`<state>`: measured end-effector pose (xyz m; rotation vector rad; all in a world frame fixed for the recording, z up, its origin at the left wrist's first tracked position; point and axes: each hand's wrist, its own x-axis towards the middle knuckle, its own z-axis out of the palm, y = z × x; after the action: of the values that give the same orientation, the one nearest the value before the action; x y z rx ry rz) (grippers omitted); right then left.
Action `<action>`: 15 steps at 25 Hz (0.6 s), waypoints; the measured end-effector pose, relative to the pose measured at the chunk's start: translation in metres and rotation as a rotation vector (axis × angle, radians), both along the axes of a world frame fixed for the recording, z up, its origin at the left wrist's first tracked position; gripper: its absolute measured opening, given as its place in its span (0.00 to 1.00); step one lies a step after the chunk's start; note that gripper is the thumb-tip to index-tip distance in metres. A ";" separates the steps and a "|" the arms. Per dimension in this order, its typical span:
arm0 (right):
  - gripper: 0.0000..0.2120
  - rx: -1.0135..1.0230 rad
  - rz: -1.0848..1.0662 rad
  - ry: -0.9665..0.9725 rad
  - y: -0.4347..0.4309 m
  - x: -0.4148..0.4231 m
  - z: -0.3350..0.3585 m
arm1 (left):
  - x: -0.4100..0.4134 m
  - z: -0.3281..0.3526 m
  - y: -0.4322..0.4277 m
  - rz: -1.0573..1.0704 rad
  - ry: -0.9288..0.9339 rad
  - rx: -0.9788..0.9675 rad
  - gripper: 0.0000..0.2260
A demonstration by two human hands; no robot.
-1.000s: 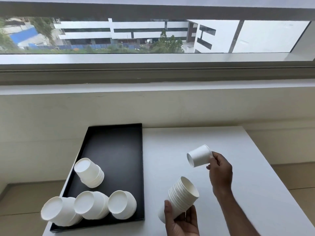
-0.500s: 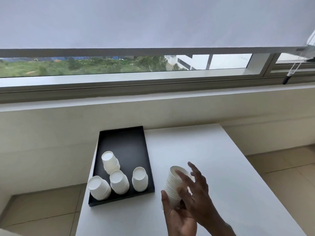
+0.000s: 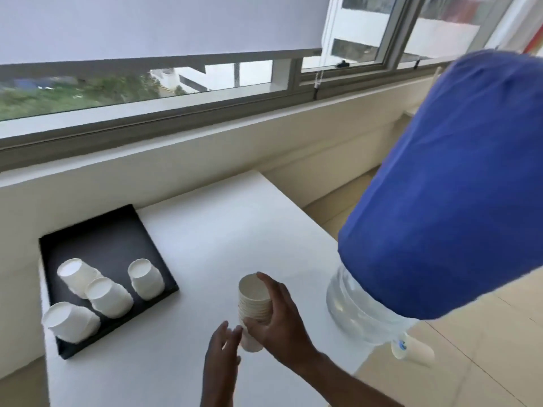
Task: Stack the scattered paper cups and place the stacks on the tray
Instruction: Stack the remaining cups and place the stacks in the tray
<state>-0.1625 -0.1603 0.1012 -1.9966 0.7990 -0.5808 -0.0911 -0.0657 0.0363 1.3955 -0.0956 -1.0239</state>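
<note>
Newly visible water jug (image 3: 440, 183) crowds cup stack (image 3: 255, 306) rightward.

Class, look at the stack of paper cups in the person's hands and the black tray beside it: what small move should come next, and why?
Probably carry the stack of paper cups leftward and set it on the black tray. The right hand is wrapped around it, the left hand open beside its base. No loose cups show on the white table, and four stacks already sit on the tray, with bare space behind them.
</note>
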 end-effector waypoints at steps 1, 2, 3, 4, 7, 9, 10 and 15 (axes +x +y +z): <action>0.35 0.027 -0.014 0.004 0.000 -0.018 -0.007 | -0.011 -0.006 0.000 -0.049 -0.032 -0.022 0.25; 0.34 0.014 -0.053 -0.018 -0.001 -0.037 -0.013 | -0.020 -0.010 0.000 -0.131 -0.105 -0.043 0.23; 0.33 0.025 -0.105 -0.028 -0.003 -0.057 -0.016 | -0.033 -0.007 -0.004 -0.203 -0.187 -0.023 0.26; 0.32 0.061 -0.171 -0.037 -0.006 -0.070 -0.018 | -0.042 -0.005 -0.008 -0.220 -0.232 -0.038 0.30; 0.26 0.317 -0.372 -0.144 -0.018 -0.103 -0.027 | -0.064 -0.017 -0.029 -0.161 -0.110 -0.178 0.31; 0.22 0.444 -0.500 -0.199 -0.025 -0.124 -0.035 | -0.088 -0.024 -0.050 -0.066 0.135 -0.276 0.23; 0.21 0.477 -0.546 -0.212 -0.028 -0.132 -0.040 | -0.108 -0.018 -0.060 -0.068 0.206 -0.295 0.23; 0.23 0.462 -0.513 -0.168 -0.041 -0.169 -0.053 | -0.167 -0.035 -0.094 -0.088 0.448 -0.574 0.34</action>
<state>-0.3318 -0.2013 0.0486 -1.3053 1.2247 -0.7614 -0.2581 -0.1595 0.0009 0.6319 -0.1086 -1.2394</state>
